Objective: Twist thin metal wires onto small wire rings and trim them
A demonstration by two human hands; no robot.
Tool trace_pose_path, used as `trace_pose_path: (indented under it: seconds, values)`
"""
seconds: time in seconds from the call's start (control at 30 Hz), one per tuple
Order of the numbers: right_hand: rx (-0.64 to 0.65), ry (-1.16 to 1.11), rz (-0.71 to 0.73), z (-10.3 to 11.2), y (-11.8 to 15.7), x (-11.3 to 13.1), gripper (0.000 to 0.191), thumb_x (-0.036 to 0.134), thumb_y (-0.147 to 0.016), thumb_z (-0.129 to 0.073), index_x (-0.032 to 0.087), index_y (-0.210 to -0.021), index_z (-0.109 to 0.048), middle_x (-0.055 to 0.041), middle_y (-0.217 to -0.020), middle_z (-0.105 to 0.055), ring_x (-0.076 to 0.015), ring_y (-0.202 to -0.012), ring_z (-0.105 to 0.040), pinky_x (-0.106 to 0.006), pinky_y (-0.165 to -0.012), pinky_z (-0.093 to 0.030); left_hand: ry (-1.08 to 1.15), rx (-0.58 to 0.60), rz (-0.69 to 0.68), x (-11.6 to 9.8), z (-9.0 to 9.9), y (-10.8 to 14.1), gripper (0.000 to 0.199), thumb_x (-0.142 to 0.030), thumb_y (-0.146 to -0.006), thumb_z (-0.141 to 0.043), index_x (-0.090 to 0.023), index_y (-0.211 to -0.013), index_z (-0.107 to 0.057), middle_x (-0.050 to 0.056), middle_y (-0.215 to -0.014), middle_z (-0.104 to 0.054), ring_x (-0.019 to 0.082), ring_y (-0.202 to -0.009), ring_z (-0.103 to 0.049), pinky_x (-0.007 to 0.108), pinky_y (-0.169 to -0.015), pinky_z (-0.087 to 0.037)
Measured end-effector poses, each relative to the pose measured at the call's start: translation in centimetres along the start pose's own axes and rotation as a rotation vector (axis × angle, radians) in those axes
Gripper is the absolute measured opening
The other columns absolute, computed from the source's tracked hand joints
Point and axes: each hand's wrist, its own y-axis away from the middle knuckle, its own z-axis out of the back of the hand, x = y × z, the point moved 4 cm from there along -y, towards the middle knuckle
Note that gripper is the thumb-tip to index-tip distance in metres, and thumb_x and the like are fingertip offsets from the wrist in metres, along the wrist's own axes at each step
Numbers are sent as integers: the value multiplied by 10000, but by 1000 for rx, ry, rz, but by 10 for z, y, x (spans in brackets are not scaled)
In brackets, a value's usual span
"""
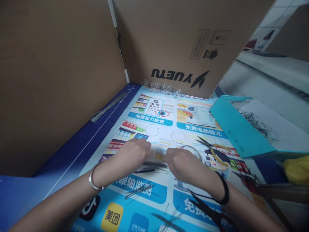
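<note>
My left hand (132, 154) is closed over the middle of a printed poster (156, 195), a silver bangle on its wrist. Just to its right, my right hand (183, 162) is closed too, with a black band on the wrist. The fingertips face each other across a small gap; anything held in them is too small to make out. Thin dark strands (154, 166) lie beneath and between the hands. More dark strands (140, 190) lie nearer, with another bunch (167, 220) at the bottom. Two thin rings (152, 130) rest beyond the hands.
Yellow-handled pliers (217, 151) and a clear round dish (191, 151) lie right of the hands, black scissors (207, 209) nearer. A turquoise box (231, 129) holds tangled strands. Cardboard walls (169, 38) stand behind and left. Wire scraps (161, 86) line the back edge.
</note>
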Motion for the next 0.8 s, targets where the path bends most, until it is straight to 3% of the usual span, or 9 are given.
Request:
trace_pose_path:
  seconds: [0.2,0.43,0.67,0.8]
  values:
    - [-52,-40,-21,3,0,-1,196,189,-847,-435,189,-816,-629,-43,-799,-628,-156,-679,-577,-257,-522,-289,-3,-60,-2,-5,3,-3,143,-72,-793,-524,-169,-702,-578,25,-691,-558,155,-672,-479,280,-559,-355]
    - [-158,-6,-49,-2,-2,3,203,57,-809,-444,184,-846,-598,-47,-786,-602,-170,-743,-556,-268,-576,-318,-12,-78,-5,-10,1,-6,133,-109,-831,-517,-170,-735,-585,26,-712,-561,159,-692,-462,294,-587,-342]
    - [-118,1,-96,-4,-4,1,196,45,-820,-462,184,-814,-600,-55,-809,-575,-187,-784,-531,-274,-592,-341,23,-88,7,-17,-6,-9,169,-69,-836,-493,-164,-743,-597,43,-761,-559,178,-744,-467,312,-631,-361]
    - [-117,8,-127,-6,-5,1,190,38,-805,-479,179,-779,-604,-66,-840,-567,-191,-791,-518,-273,-596,-344,4,-38,-20,-22,-15,-11,124,-67,-815,-523,-156,-766,-593,46,-766,-561,190,-734,-476,320,-616,-376]
